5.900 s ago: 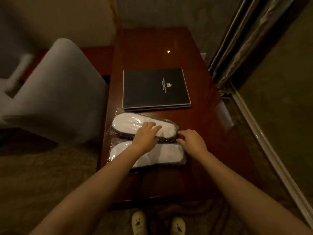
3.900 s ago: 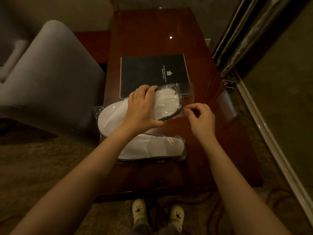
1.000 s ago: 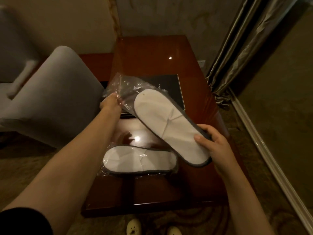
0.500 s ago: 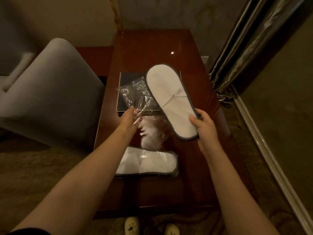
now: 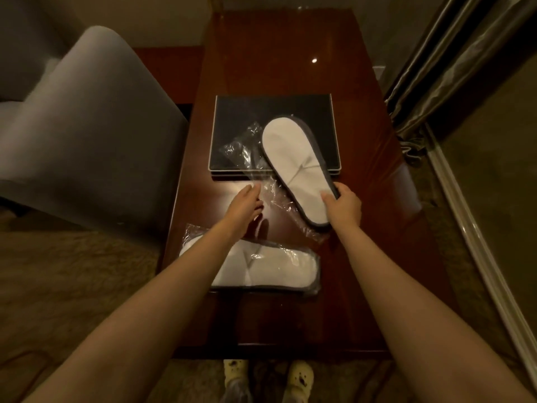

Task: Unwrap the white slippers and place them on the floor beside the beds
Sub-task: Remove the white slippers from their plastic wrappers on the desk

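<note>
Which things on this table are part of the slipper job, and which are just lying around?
Part of the job:
unwrapped slipper, held in the right hand
wrapped slipper, flat on the table
empty wrapper, by the left hand

Just lying about:
black folder
grey chair
curtain

Compared with half a second earlier, the empty plastic wrapper (image 5: 255, 170) is out of the left hand (image 5: 244, 207) and lies flat across the table (image 5: 290, 53) and the near edge of the black folder (image 5: 238, 117). The left hand, fingers now loose, rests beside the wrapper. The right hand (image 5: 344, 207) has lowered the unwrapped slipper (image 5: 293, 164), which now sits low over the wrapper and folder; contact cannot be confirmed
</note>
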A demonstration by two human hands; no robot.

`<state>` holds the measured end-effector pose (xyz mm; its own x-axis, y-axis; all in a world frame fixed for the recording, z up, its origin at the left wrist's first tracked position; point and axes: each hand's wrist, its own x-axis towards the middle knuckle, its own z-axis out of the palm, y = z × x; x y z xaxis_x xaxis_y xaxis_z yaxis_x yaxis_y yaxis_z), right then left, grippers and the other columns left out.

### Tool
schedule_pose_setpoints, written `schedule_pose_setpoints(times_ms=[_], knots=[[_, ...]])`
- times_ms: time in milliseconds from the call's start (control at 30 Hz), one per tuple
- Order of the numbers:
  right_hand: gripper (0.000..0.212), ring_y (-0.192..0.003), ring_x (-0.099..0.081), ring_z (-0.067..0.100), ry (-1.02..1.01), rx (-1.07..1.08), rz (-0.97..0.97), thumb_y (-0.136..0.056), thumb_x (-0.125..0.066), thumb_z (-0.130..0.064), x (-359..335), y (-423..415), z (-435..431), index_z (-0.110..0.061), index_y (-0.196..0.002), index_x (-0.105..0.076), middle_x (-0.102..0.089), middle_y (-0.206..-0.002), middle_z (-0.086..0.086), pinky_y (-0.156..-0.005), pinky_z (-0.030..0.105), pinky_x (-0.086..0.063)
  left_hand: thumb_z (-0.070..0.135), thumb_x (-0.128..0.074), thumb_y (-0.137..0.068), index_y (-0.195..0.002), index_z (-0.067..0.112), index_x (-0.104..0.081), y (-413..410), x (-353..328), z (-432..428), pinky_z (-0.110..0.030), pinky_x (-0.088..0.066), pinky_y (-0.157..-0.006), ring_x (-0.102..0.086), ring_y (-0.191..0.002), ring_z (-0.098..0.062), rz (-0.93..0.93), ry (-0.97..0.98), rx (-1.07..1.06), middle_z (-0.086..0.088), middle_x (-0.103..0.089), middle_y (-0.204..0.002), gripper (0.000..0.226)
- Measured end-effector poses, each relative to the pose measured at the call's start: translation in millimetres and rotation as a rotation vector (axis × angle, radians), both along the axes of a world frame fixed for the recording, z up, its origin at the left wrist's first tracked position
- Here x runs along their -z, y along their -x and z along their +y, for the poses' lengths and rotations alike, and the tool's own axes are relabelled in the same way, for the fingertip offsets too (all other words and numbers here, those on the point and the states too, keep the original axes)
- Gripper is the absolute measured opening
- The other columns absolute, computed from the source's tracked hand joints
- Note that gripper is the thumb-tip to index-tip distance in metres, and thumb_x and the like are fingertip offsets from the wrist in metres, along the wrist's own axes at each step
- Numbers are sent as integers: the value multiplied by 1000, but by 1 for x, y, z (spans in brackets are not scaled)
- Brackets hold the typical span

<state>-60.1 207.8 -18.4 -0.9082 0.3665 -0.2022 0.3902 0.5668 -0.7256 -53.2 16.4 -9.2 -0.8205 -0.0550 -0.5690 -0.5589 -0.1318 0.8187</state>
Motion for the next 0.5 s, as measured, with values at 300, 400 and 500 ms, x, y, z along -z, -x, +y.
schedule_pose_setpoints(times_ms=[300, 400, 500], knots=[[31, -117, -47, 25, -302, -34, 64, -90, -55, -14, 14, 1, -5, -11, -121, -53, -52, -126, 10, -95, 37, -43, 66, -61, -70, -150, 26, -7, -71, 8, -12, -43, -5, -118, -11, -146, -23, 595, 1048, 1135, -4, -14, -159, 105], [34, -119, -47, 22, -189, -10, 130, -90, -53, -13, 9, -10, -2, -11, -124, -51, -52, -128, 8, -96, 34, -45, 73, -60, -63, -149, 26, 4, -82, 22, -2, -46, 10, -116, 3, -147, -24, 654, 1249, 1312, -8, -1, -160, 118], [30, -115, -50, 21, -163, 21, 226, -91, -52, -14, 2, -41, 6, -11, -121, -55, -56, -122, 7, -90, 27, -41, 65, -65, -64, -149, 24, 5, -85, 29, 12, -47, 10, -115, -4, -147, -27, 684, 1332, 1336, -11, -7, -159, 117]])
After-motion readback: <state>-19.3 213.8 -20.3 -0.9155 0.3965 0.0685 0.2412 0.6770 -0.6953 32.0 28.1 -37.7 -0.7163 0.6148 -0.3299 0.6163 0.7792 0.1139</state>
